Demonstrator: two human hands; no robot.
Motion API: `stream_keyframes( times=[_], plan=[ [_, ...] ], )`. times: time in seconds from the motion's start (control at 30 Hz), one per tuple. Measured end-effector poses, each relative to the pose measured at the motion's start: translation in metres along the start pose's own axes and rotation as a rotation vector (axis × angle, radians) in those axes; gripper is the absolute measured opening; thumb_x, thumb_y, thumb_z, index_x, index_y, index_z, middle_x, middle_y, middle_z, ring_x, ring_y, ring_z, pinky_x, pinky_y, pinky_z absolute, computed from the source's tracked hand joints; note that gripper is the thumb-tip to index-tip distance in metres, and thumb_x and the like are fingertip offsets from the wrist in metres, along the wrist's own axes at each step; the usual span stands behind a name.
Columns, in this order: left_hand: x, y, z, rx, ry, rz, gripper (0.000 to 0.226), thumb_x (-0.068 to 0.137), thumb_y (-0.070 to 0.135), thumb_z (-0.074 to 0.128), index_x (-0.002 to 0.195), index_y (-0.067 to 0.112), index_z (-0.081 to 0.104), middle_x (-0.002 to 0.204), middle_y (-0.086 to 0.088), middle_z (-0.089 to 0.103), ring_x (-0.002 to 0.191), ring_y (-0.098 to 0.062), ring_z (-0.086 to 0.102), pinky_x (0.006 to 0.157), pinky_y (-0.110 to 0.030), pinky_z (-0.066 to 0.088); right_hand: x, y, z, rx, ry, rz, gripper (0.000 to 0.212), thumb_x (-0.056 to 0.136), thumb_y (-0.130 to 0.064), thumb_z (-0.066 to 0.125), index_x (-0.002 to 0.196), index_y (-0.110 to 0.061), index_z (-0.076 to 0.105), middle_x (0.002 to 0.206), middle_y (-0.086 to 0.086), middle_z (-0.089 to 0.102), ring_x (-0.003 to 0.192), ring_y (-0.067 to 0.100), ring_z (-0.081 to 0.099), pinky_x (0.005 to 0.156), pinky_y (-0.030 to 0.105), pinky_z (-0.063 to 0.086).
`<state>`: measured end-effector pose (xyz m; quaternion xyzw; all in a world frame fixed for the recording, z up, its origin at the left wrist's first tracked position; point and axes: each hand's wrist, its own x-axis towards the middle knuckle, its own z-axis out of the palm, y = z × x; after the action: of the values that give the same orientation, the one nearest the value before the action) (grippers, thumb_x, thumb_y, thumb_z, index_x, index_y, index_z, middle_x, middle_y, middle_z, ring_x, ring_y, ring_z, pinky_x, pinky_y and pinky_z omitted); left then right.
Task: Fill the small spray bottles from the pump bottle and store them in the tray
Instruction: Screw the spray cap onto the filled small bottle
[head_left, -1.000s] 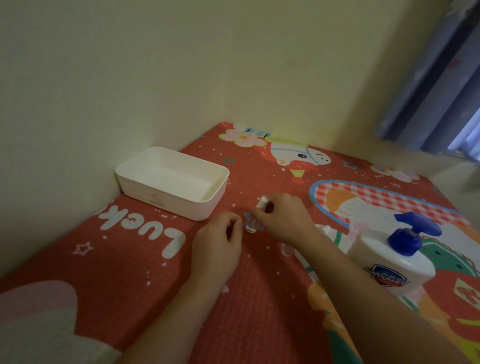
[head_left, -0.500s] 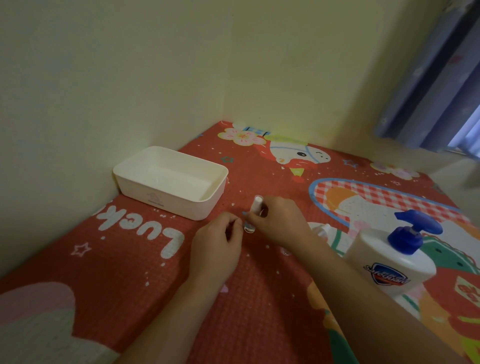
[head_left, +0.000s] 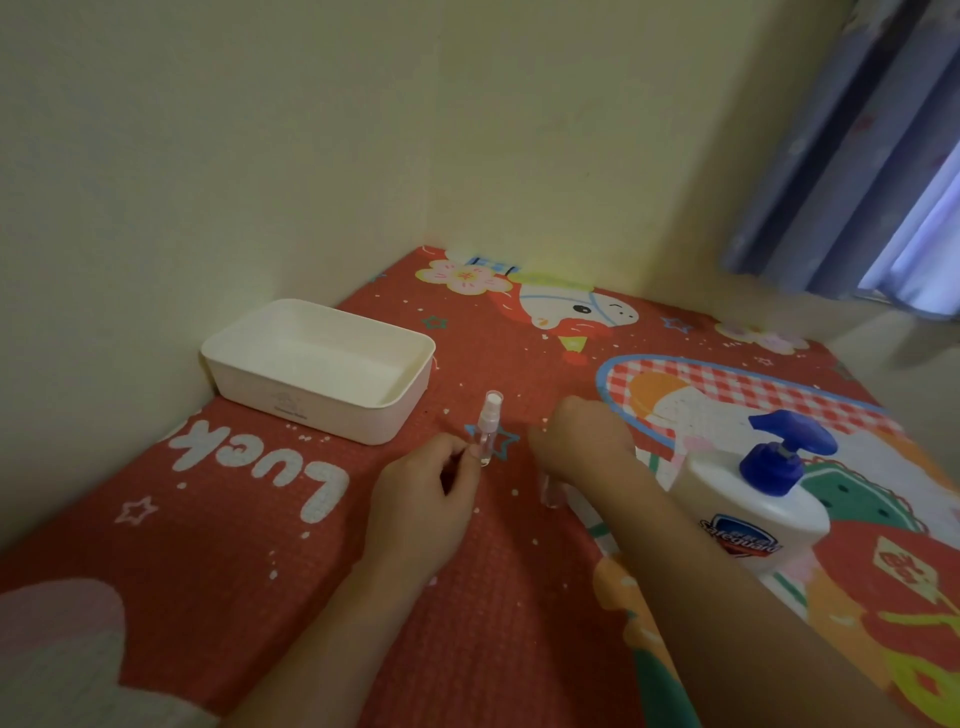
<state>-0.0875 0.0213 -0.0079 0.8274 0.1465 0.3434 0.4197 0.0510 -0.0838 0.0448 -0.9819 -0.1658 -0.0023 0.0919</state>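
A small clear spray bottle (head_left: 486, 430) with a white nozzle stands upright on the red mat, and my left hand (head_left: 423, 499) pinches its lower part. My right hand (head_left: 582, 441) hovers just to the right of it, apart from the bottle, knuckles up with its fingertips hidden. Under my right wrist another small clear piece (head_left: 550, 491) lies on the mat. The white pump bottle (head_left: 753, 512) with a blue pump head stands at the right, beside my right forearm. The white tray (head_left: 311, 410) sits at the left by the wall, with nothing in it.
The red cartoon-print mat (head_left: 260, 545) covers the floor up to the cream walls at the left and back. A blue curtain (head_left: 857, 182) hangs at the upper right.
My right hand has let go of the top of the spray bottle and moved right. The bottle now stands upright in my left hand with its white nozzle showing.
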Motion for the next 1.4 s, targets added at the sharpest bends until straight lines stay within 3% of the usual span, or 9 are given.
stream_keyframes(
  times=[0.13,0.27,0.47,0.6,0.7,1.0,1.23,1.37,1.4],
  plan=[
    [-0.001,-0.001,0.0,-0.008,-0.039,0.044,0.022,0.095,0.029,0.06,0.073,0.028,0.06,0.054,0.012,0.055,0.055,-0.012,0.057,0.046,-0.024,0.039,0.003,0.002,0.007,-0.022,-0.065,0.051,0.022,0.083,-0.03,0.058,0.091,-0.01,0.064,0.083,0.005,0.066,0.073,0.021,0.066,0.071,0.035,0.058],
    [-0.001,-0.001,0.001,-0.011,-0.073,0.063,0.02,0.095,0.028,0.061,0.076,0.025,0.063,0.057,0.014,0.056,0.057,-0.009,0.057,0.048,-0.021,0.04,0.005,0.008,0.005,0.076,-0.011,0.065,0.021,0.083,-0.028,0.057,0.087,-0.008,0.065,0.082,0.006,0.067,0.072,0.023,0.065,0.067,0.033,0.057],
    [-0.002,0.0,0.007,-0.055,-0.077,0.078,0.006,0.092,0.031,0.065,0.089,0.027,0.067,0.077,0.015,0.067,0.073,-0.003,0.064,0.064,-0.031,0.053,-0.007,0.007,-0.008,0.276,0.134,0.013,0.032,0.078,-0.036,0.054,0.096,-0.011,0.06,0.087,0.006,0.066,0.077,0.026,0.065,0.069,0.037,0.057],
    [-0.006,0.002,0.01,-0.057,-0.125,0.073,0.033,0.085,0.044,0.068,0.115,0.033,0.061,0.102,0.018,0.064,0.088,0.0,0.06,0.071,-0.023,0.051,-0.033,0.002,-0.012,0.37,0.186,-0.05,0.019,0.076,-0.032,0.055,0.085,-0.015,0.058,0.078,0.0,0.062,0.072,0.021,0.06,0.061,0.031,0.049],
    [-0.006,0.002,0.011,-0.052,-0.192,0.084,0.052,0.083,0.038,0.073,0.132,0.036,0.053,0.116,0.019,0.062,0.099,0.002,0.059,0.079,-0.022,0.051,-0.054,-0.001,-0.015,0.518,0.177,-0.056,0.015,0.076,-0.032,0.058,0.075,-0.017,0.057,0.069,-0.004,0.061,0.066,0.016,0.059,0.059,0.032,0.048],
    [-0.003,0.002,0.003,0.057,-0.133,0.2,0.039,0.091,0.026,0.067,0.13,0.028,0.058,0.115,0.016,0.061,0.108,-0.005,0.056,0.089,-0.03,0.051,-0.07,0.002,-0.017,0.719,0.029,-0.07,0.036,0.081,-0.054,0.061,0.069,-0.02,0.063,0.057,-0.005,0.065,0.053,0.008,0.06,0.062,0.035,0.055],
    [0.002,-0.001,-0.005,0.071,-0.092,0.296,0.033,0.087,0.023,0.071,0.12,0.023,0.064,0.106,0.022,0.058,0.1,-0.004,0.06,0.083,-0.027,0.053,-0.072,0.005,-0.019,0.797,0.008,-0.189,0.033,0.085,-0.043,0.063,0.077,-0.011,0.064,0.061,-0.002,0.066,0.056,0.009,0.061,0.064,0.041,0.055],
    [0.004,-0.002,-0.009,0.026,-0.113,0.284,0.034,0.088,0.029,0.069,0.122,0.028,0.064,0.108,0.019,0.065,0.099,-0.003,0.061,0.081,-0.027,0.054,-0.071,0.014,-0.021,0.835,-0.056,-0.343,0.003,0.086,-0.026,0.066,0.089,-0.024,0.067,0.075,-0.009,0.068,0.064,0.0,0.06,0.063,0.022,0.05],
    [0.003,-0.002,-0.009,0.027,-0.107,0.288,0.034,0.088,0.029,0.07,0.121,0.028,0.064,0.108,0.019,0.064,0.099,-0.004,0.061,0.081,-0.027,0.053,-0.071,0.016,-0.022,0.837,-0.076,-0.373,0.008,0.086,-0.02,0.067,0.092,-0.025,0.067,0.08,-0.009,0.068,0.068,-0.001,0.061,0.065,0.018,0.05]
  ],
)
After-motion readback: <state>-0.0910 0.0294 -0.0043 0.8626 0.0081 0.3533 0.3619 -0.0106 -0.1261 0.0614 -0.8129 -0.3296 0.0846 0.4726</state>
